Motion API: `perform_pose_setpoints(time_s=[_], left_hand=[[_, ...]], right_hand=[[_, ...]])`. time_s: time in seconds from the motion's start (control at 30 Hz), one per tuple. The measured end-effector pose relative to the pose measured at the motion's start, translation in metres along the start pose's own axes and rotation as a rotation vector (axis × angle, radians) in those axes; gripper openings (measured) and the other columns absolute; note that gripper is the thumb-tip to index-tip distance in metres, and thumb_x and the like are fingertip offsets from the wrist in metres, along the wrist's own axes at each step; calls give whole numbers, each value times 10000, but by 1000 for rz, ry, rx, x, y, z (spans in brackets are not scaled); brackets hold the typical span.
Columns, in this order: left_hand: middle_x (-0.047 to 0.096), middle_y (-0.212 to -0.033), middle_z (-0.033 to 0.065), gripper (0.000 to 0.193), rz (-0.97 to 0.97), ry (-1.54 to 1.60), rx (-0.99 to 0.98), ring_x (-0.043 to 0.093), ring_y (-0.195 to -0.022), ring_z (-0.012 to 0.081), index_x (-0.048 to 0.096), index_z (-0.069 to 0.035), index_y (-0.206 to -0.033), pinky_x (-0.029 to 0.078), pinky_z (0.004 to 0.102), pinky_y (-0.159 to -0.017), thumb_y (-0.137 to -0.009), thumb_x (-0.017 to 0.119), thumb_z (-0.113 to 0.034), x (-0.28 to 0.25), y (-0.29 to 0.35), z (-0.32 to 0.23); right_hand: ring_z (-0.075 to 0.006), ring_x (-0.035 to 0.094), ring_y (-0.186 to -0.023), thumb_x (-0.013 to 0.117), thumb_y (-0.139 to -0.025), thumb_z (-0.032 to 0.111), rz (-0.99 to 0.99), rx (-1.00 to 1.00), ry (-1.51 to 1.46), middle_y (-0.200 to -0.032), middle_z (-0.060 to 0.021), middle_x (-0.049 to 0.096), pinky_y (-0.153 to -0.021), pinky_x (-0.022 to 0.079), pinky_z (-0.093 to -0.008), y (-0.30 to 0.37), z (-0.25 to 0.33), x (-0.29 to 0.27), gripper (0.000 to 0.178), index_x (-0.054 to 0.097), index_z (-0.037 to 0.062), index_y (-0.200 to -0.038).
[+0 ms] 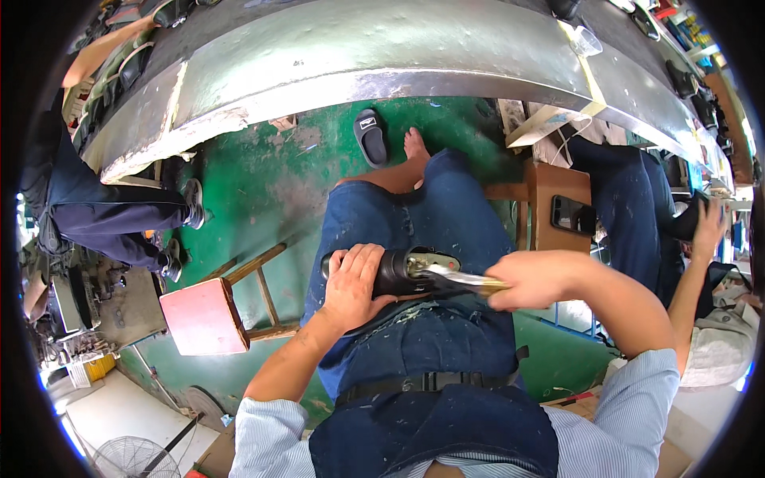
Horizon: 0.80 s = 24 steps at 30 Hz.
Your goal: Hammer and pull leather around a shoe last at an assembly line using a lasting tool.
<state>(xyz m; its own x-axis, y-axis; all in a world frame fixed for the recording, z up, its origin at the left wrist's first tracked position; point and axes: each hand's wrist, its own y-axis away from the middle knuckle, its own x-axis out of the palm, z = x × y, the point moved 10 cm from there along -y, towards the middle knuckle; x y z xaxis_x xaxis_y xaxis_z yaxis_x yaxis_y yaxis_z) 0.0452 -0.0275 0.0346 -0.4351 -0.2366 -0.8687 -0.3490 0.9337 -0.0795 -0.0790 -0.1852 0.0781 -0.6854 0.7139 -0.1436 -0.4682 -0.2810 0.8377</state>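
A black shoe (398,272) lies sole-up across my lap on a dark blue apron (446,350). My left hand (355,283) grips its left part and holds it down on my thigh. My right hand (530,280) is closed around a metal pincer tool (462,279) whose shiny jaws reach into the shoe's underside at the middle. Pale scraps and glue marks spot the apron below the shoe.
A long grey metal workbench (382,56) curves across the top. A red-topped wooden stool (203,315) stands to my left on the green floor. A black slipper (371,137) lies by my bare foot. People sit at left and right; a fan (131,458) is bottom left.
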Motion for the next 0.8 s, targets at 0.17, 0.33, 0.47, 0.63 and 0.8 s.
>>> perform_pose_setpoints(time_s=[0.17,0.33,0.47,0.63,0.8], left_hand=[[528,-1308,149,944,1,5,51,487,-1238,342,453,-23,-1335,331,480,-1026,-544,889,-295,0,-3,-6],[533,-1306,151,952,12,45,-5,491,-1237,342,446,-28,-1344,331,481,-1026,-541,890,-281,0,-1,6],[531,-1309,153,954,5,48,-2,493,-1233,345,443,-26,-1347,329,482,-1026,-542,888,-277,-2,-3,5],[532,-1305,154,942,1,58,1,495,-1231,345,446,-26,-1339,328,484,-1026,-542,885,-269,-3,-4,4],[534,-1302,152,938,-6,50,0,495,-1232,342,448,-26,-1335,327,482,-1026,-543,883,-276,-2,-3,4]], right_hand=[[-256,592,-699,610,-887,228,-68,49,-84,-748,-155,606,-674,459,-405,29,-21,-12,226,604,3,-894],[-406,631,-895,575,-929,213,-117,-56,156,-908,-220,655,-806,492,-471,24,4,-9,271,578,-18,-1072],[-409,625,-977,575,-922,201,-176,-99,173,-1019,-241,648,-864,499,-461,27,10,-1,363,555,-36,-1197],[-414,614,-1034,575,-906,157,-303,-199,240,-1096,-251,635,-906,501,-454,10,8,7,414,527,-42,-1266],[-411,619,-1012,568,-909,161,-218,-108,224,-1093,-244,634,-886,502,-458,9,9,6,405,529,-35,-1262]])
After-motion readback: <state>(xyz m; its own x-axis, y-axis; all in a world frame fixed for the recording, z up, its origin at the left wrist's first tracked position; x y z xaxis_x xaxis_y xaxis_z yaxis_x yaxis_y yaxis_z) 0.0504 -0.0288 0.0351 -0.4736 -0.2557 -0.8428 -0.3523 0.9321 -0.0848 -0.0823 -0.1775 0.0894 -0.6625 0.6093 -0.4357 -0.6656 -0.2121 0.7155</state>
